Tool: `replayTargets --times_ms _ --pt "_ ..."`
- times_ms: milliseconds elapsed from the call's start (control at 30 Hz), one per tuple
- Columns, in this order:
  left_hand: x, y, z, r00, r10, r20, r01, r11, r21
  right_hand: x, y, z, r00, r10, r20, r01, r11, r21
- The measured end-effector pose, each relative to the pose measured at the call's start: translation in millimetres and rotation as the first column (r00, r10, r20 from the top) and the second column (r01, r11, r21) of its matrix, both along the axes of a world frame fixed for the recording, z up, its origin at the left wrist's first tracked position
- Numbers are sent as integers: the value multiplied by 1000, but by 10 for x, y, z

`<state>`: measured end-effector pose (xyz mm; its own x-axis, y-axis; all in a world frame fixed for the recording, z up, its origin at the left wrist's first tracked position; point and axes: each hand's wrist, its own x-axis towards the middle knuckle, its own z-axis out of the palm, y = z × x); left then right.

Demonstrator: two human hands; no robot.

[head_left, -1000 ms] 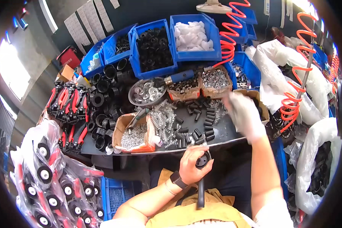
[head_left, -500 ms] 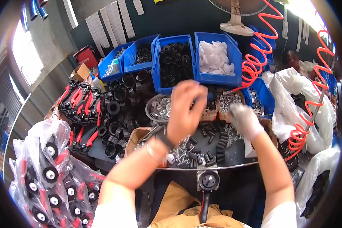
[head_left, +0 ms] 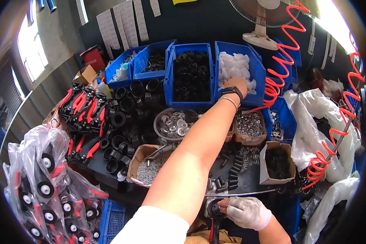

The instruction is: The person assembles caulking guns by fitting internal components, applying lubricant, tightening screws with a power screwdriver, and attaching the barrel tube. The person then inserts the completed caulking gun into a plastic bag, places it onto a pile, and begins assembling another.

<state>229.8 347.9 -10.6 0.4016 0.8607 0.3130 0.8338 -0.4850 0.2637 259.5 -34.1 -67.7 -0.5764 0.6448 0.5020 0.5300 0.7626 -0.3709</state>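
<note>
My left hand (head_left: 236,84), bare, with a dark watch and a bracelet at the wrist, reaches into a blue bin (head_left: 259,69) of white plastic pieces (head_left: 234,65). Its fingers are hidden among those pieces. At the table's front edge, my right hand (head_left: 247,213) wears a pale glove with bare fingertips. Its fingers are pinched together against a round black part (head_left: 214,208) with a black and red handle (head_left: 215,231) below. Whatever sits between those fingertips is too small to make out.
Blue bins of black parts (head_left: 191,75) line the back. A bowl of metal washers (head_left: 173,124), boxes of small metal parts (head_left: 250,126) and black sleeves (head_left: 234,171) lie mid-table. Red-handled tools (head_left: 85,107) and bagged wheels (head_left: 45,189) are left; a red coiled hose (head_left: 272,87) hangs right.
My left hand has moved from above the middle of the table into the bin of white pieces. My right hand has come from the small metal parts down to the round black part.
</note>
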Motion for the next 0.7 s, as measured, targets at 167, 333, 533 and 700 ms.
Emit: replayTargets --times_ms 167,333,533,700 --pt "-39 51 -27 963 -126 240 93 985 144 -54 -13 166 994 5 105 10 989 -148" --pt "-383 141 192 590 -368 719 39 902 431 -131 -43 163 982 -136 133 142 989 -38" --pt "-1798 -197 629 -14 161 987 320 936 -149 -156 -118 95 975 -217 39 215 975 52" --pt "-2566 -414 356 484 309 819 241 853 -464 133 -256 -287 906 -327 -270 211 900 -382"
